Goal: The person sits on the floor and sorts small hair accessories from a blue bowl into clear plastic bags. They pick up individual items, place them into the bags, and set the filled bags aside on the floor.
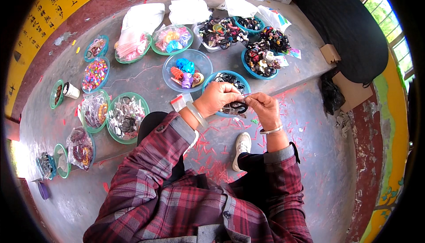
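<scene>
My left hand (pixel 220 97) and my right hand (pixel 264 109) meet fingertip to fingertip, both closed in a pinch. A black hair tie (pixel 240 107) hangs in a loop just under the fingers. Between the fingertips shows a thin pinkish bit, too small to make out. Below and behind the hands stands a blue basket (pixel 226 75) of black and pale hair ties, partly covered by them. A small clear packet with a red edge (pixel 180 101) lies by my left wrist.
A clear basin (pixel 168 72) holds blue, orange and purple pieces. Around it stand green basins of bagged items (pixel 128 118), a basket of colourful beads (pixel 95 73) and baskets of dark hair ties (pixel 261 61). Red scraps (pixel 212 154) litter the floor near my shoe (pixel 242 147).
</scene>
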